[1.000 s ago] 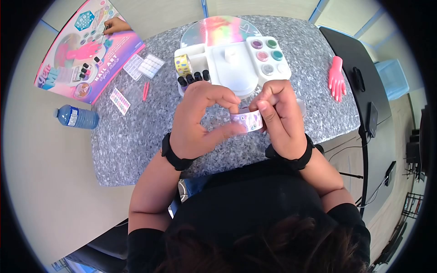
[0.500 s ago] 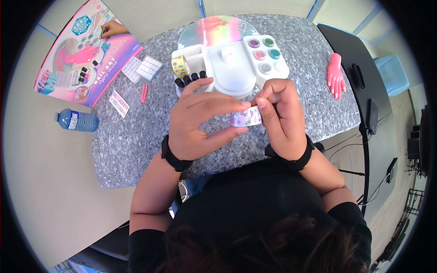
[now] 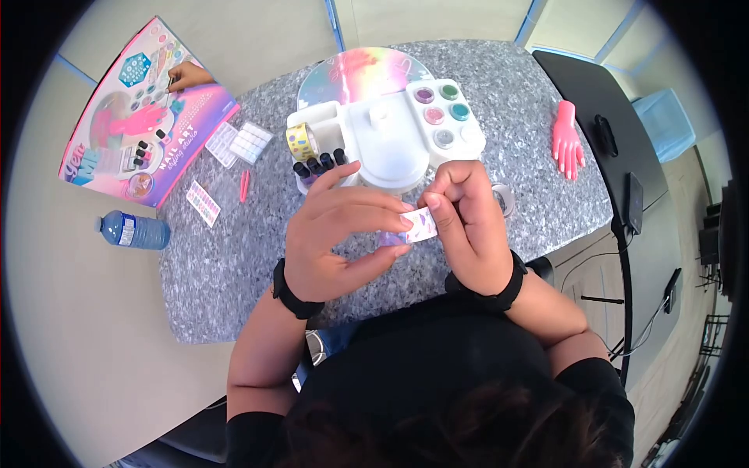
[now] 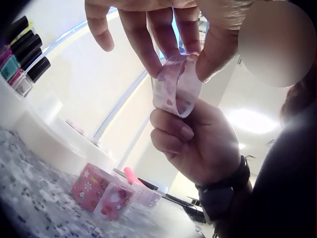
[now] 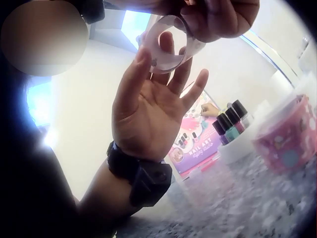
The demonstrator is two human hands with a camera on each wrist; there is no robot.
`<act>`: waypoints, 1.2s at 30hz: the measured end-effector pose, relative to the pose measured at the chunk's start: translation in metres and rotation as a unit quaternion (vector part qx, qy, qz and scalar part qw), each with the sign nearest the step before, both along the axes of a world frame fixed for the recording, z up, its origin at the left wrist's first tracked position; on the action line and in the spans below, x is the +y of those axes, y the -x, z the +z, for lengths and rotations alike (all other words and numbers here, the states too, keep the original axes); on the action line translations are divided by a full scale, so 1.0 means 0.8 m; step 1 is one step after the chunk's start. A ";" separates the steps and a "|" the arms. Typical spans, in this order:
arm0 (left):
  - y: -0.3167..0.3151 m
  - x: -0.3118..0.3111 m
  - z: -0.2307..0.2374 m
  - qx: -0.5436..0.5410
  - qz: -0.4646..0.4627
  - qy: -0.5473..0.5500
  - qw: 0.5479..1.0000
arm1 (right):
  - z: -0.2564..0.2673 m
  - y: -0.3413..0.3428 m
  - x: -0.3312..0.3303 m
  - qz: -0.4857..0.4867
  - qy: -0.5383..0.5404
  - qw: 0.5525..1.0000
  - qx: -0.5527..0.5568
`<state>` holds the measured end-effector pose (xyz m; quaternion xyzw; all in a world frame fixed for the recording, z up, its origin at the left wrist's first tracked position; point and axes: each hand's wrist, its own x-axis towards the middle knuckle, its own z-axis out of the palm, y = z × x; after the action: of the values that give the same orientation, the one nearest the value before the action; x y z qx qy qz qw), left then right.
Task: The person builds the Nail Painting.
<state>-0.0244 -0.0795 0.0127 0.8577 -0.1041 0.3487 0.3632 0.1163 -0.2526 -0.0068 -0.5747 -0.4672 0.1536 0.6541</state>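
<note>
A narrow roll of sticker tape (image 3: 420, 226), white and purple with small printed pictures, is held up between both hands. My left hand (image 3: 331, 234) holds it between the thumb and fingertips, with one finger lifted away. On its other side, my right hand (image 3: 468, 226) pinches the roll's edge between thumb and curled index finger. The left wrist view shows the roll (image 4: 176, 89) as an open ring, its hollow middle visible. Below the hands, a pink patterned sticker roll (image 4: 101, 193) rests on the granite tabletop (image 3: 226, 281).
Beyond the hands stands a white tray station (image 3: 388, 148) with glitter pots (image 3: 434, 115), nail polish bottles (image 3: 327, 161) and a yellow roll (image 3: 298, 144). A pink model hand (image 3: 567, 140) lies right. Leftward are a box (image 3: 133, 117), a sticker sheet (image 3: 204, 204), pink tweezers (image 3: 244, 186) and a water bottle (image 3: 136, 231).
The left fingers have straightened from a curled grip, with one finger lifting away. The roll has tilted between the hands, while the right hand keeps its pinch. The head view has shifted slightly.
</note>
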 end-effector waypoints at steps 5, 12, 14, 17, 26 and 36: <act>0.002 -0.001 0.003 0.027 0.024 0.001 0.999 | 0.001 -0.005 -0.002 0.004 0.012 1.000 -0.015; 0.002 0.000 -0.001 0.022 0.056 -0.029 0.998 | 0.007 0.001 -0.004 0.018 -0.008 0.999 0.035; 0.001 -0.001 -0.002 0.010 0.062 -0.014 0.998 | 0.007 0.002 -0.004 0.026 -0.019 0.998 0.046; 0.002 -0.002 0.000 0.013 0.061 -0.009 0.998 | 0.006 0.002 -0.004 0.039 -0.030 0.996 0.077; 0.004 -0.001 0.000 0.035 0.044 0.009 0.998 | 0.015 0.009 -0.002 0.035 -0.040 0.990 0.128; 0.005 -0.003 -0.003 0.050 0.054 0.029 0.997 | 0.010 0.012 0.001 0.051 -0.070 0.985 0.150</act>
<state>-0.0281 -0.0820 0.0100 0.8675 -0.0294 0.3274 0.3734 0.1068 -0.2518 0.0015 -0.4733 -0.4021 0.2379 0.7468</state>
